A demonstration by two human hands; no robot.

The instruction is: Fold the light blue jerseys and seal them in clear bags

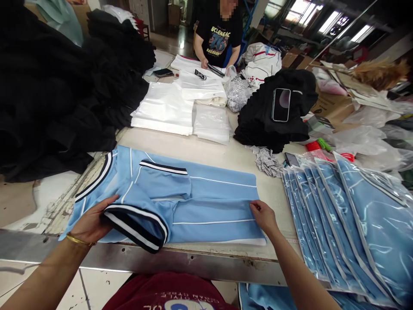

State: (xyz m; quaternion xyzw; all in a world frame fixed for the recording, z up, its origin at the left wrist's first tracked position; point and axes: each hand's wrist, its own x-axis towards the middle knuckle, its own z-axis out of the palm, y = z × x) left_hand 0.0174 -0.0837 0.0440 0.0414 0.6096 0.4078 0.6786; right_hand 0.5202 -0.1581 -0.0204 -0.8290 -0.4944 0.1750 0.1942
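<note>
A light blue jersey (219,209) lies on the table, with thin white lines and black-and-white striped trim at neck and cuffs. Its striped sleeve (138,219) is folded over near the table's front edge. My left hand (96,221) grips the garment beside that cuff, thumb on top and fingers partly hidden under the cloth. At the hem end, my right hand (263,216) pinches the jersey's edge. The second sleeve cuff (163,167) lies flat across the body of the jersey.
Several bagged blue garments (342,215) overlap at right. Black clothing (64,86) is heaped at left. Clear plastic bags (164,107) lie beyond the jersey. A phone (281,105) rests on a black garment stack (267,116). Across the table, a person (219,36) handles something dark.
</note>
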